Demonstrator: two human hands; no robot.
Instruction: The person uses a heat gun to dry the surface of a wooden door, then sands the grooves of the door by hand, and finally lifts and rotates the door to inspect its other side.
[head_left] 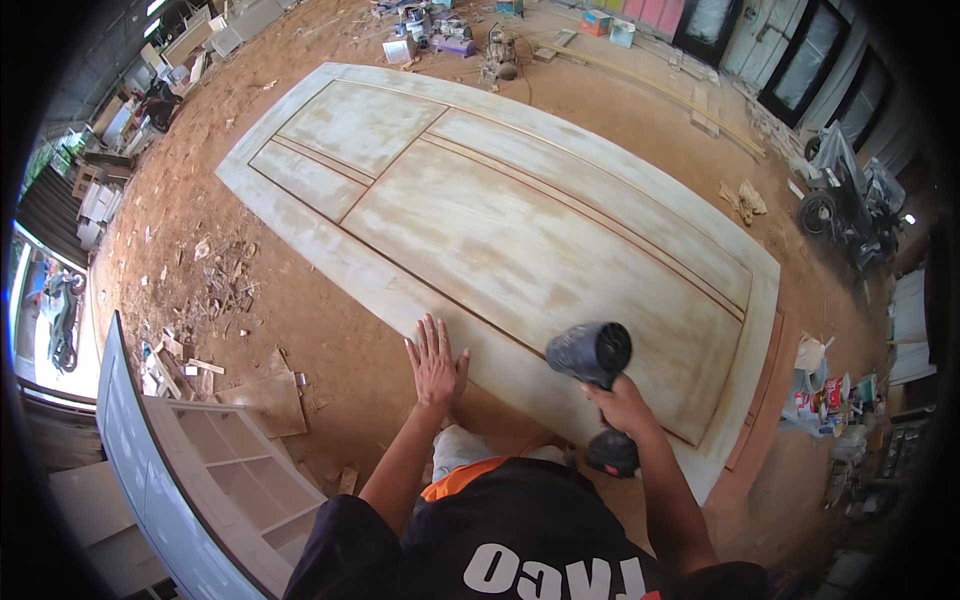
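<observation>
A large door panel (480,240), patchy white and tan with dark grooves and framed sections, lies flat before me. On its near edge my left hand (436,370) rests palm down, fingers stretched and slightly spread, holding nothing. My right hand (622,406) is wrapped around the grip of a black cordless blower (588,350). The blower has a wide round barrel above the hand and a battery base below it. It is held over the near right part of the panel. What supports the panel is mostly hidden beneath it.
A reddish-brown board (752,420) shows under the panel's right end. At lower left stands a cabinet with recessed panels (245,470), beside a long pale blue board (150,450). Wood scraps (180,370) litter the dirt floor. A motorbike (850,205) stands at right; a compressor (502,55) is behind.
</observation>
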